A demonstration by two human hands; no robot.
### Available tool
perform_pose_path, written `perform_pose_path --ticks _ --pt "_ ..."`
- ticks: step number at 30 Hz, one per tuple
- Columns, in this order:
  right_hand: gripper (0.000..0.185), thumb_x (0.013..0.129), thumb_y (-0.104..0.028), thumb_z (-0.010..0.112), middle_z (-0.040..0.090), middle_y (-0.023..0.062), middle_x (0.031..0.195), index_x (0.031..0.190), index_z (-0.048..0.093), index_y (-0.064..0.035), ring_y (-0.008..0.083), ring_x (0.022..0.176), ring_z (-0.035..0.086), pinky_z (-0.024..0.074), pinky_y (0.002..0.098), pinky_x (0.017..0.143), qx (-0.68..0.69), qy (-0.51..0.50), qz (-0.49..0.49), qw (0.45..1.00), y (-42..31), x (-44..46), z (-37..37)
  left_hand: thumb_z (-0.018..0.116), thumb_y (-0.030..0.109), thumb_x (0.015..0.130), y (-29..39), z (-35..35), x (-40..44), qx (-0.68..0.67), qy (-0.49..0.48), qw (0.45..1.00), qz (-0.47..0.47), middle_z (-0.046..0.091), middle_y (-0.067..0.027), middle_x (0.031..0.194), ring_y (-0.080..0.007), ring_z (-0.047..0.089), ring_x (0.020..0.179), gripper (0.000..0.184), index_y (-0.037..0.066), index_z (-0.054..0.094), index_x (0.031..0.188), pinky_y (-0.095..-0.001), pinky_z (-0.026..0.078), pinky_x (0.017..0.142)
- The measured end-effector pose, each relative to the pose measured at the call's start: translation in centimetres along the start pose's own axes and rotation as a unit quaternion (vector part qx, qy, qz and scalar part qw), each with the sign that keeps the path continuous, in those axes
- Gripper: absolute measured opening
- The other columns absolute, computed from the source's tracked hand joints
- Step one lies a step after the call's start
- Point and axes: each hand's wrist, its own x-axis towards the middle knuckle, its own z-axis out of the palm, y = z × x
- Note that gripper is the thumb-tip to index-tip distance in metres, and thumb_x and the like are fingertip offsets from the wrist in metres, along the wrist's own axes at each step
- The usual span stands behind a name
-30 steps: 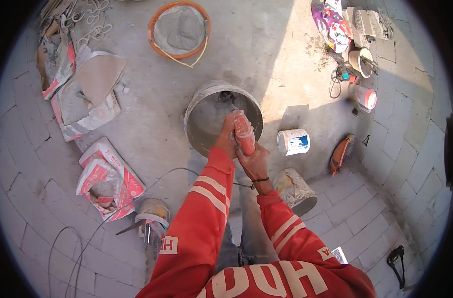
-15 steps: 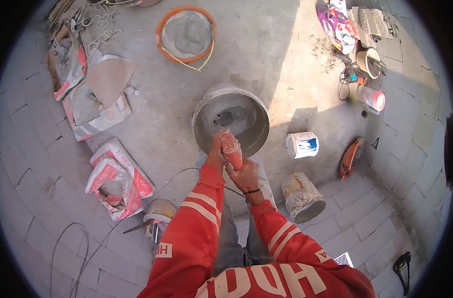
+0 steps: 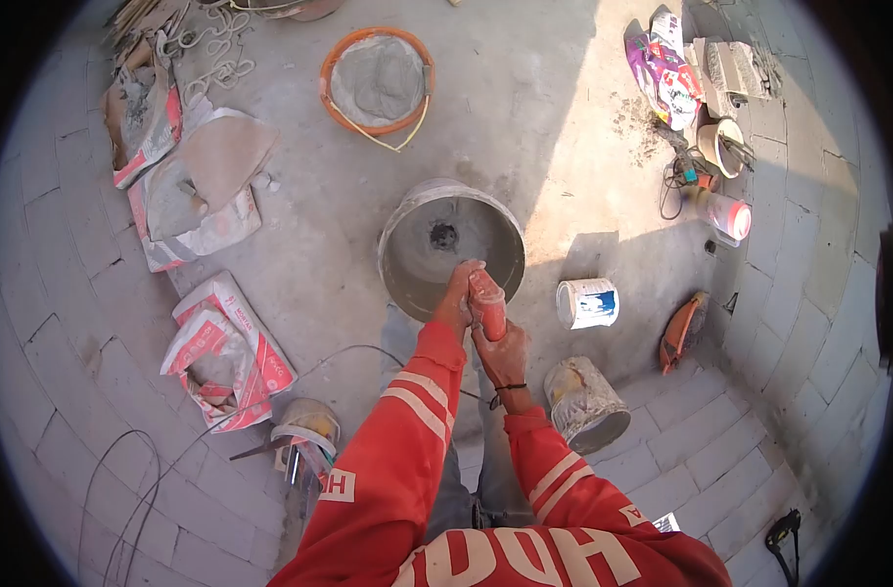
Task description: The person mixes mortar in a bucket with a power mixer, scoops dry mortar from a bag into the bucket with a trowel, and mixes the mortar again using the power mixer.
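Note:
My left hand [image 3: 454,292] and my right hand [image 3: 503,354] are both wrapped round a red, dust-covered power drill [image 3: 489,305]. The left grips its far side near the front; the right holds the rear end closer to my body. The drill is over the near rim of a large bucket [image 3: 384,256] with grey, wet mortar [image 3: 462,262] inside. A dark, churned spot [image 3: 443,235] shows in the mortar; any paddle on the drill is hard to make out. A thin cable [image 3: 353,348] runs from near my hands to the left.
An orange bucket [image 3: 429,61] of grey mix stands beyond. Torn bags [image 3: 255,328] lie left, beside a small tool bucket [image 3: 307,416]. On the right are a paint pail [image 3: 589,303], a dirty bucket [image 3: 581,391], an orange trowel-like piece [image 3: 683,333] and a block wall [image 3: 794,284].
Both hands and the drill have shifted right and slightly toward me relative to the bucket. The dark hollow in the mortar looks rounder and smaller. The camera view has moved slightly.

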Motion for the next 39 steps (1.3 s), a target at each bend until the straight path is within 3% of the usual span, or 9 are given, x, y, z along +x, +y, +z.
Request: perform_pose_path --ticks 8,12,22,26,29,33,35,37,39 --pt "0.052 0.075 -0.038 0.084 0.067 0.0266 0.086 0.093 0.062 0.0055 0.0451 0.081 0.066 0.0506 0.0512 0.074 0.055 -0.095 -0.006 0.994 -2.6 -5.5 -1.6 0.073 0.035 0.085 1.8 0.8 -8.3 0.059 0.006 0.998 -0.017 0.062 -0.0108 0.067 -0.0279 0.065 0.058 0.029 0.009 0.061 0.085 -0.0447 0.058 0.056" --pt "0.062 0.073 -0.043 0.086 0.060 0.0239 0.096 0.100 0.062 0.0074 0.0422 0.089 0.061 0.0495 0.0481 0.079 -0.040 -0.092 -0.141 0.985 -1.1 -8.1 -2.2 0.074 0.037 0.086 0.5 1.8 -12.4 0.095 0.015 0.995 0.028 0.064 -0.0110 0.075 -0.0258 0.066 0.061 0.033 0.009 0.060 0.094 -0.0416 0.059 0.058" --pt "0.059 0.074 -0.034 0.088 0.070 0.0170 0.107 0.112 0.063 0.0029 0.0288 0.101 0.071 0.0567 0.0410 0.088 0.056 -0.373 -0.081 0.922 -4.2 -17.1 -6.1 0.071 0.039 0.091 -2.3 -2.8 -23.5 0.173 -0.014 0.984 -0.026 0.066 -0.0091 0.083 -0.0210 0.067 0.066 0.037 0.007 0.061 0.105 -0.0370 0.057 0.059" --pt "0.045 0.076 -0.033 0.086 0.074 0.0159 0.104 0.106 0.072 -0.0037 0.0293 0.101 0.071 0.0562 0.0416 0.089 0.048 -0.484 -0.176 0.856 -3.0 -20.0 -5.0 0.078 0.037 0.085 -3.2 -7.5 -27.7 0.380 -0.006 0.922 0.078 0.068 -0.0099 0.092 -0.0194 0.065 0.079 0.048 0.002 0.064 0.113 -0.0359 0.055 0.072" --pt "0.044 0.079 -0.032 0.086 0.074 0.0148 0.104 0.106 0.071 -0.0007 0.0257 0.096 0.072 0.0577 0.0379 0.086 -0.044 -0.566 -0.154 0.809 -2.7 -19.5 -4.3 0.084 0.038 0.077 -3.1 -9.3 -36.2 0.452 -0.035 0.874 0.173 0.070 -0.0129 0.100 -0.0222 0.064 0.085 0.058 -0.003 0.064 0.112 -0.0383 0.054 0.079" --pt "0.041 0.086 -0.030 0.079 0.076 0.0145 0.092 0.108 0.069 0.0030 0.0257 0.084 0.075 0.0600 0.0351 0.079 -0.105 -0.329 -0.085 0.935 2.2 -16.4 -2.9 0.089 0.034 0.072 -4.2 -17.9 -45.3 0.500 0.010 0.822 0.272 0.069 -0.0172 0.103 -0.0269 0.067 0.090 0.065 -0.005 0.062 0.116 -0.0400 0.054 0.084" --pt "0.031 0.088 -0.023 0.076 0.074 0.0125 0.087 0.098 0.068 0.0047 0.0183 0.071 0.073 0.0594 0.0309 0.066 -0.014 -0.203 0.006 0.979 4.9 -13.7 -2.4 0.090 0.029 0.070 -3.9 -22.3 -48.4 0.510 0.054 0.798 0.316 0.069 -0.0165 0.106 -0.0268 0.067 0.094 0.067 -0.004 0.060 0.120 -0.0400 0.054 0.086" --pt "0.024 0.087 -0.017 0.074 0.073 0.0110 0.083 0.098 0.069 0.0038 0.0174 0.066 0.072 0.0586 0.0300 0.059 -0.001 -0.116 0.051 0.992 6.9 -10.9 -1.2 0.091 0.023 0.070 -3.1 -25.3 -52.7 0.522 0.106 0.787 0.311 0.068 -0.0130 0.110 -0.0236 0.066 0.098 0.069 -0.001 0.058 0.125 -0.0389 0.054 0.089" --pt "0.025 0.087 -0.016 0.074 0.073 0.0118 0.083 0.100 0.070 0.0042 0.0179 0.066 0.072 0.0584 0.0297 0.057 0.071 -0.079 0.118 0.987 8.9 -8.9 1.3 0.092 0.025 0.067 -2.9 -31.0 -54.1 0.493 0.122 0.806 0.302 0.067 -0.0190 0.109 -0.0305 0.067 0.098 0.076 -0.006 0.057 0.127 -0.0413 0.054 0.089"
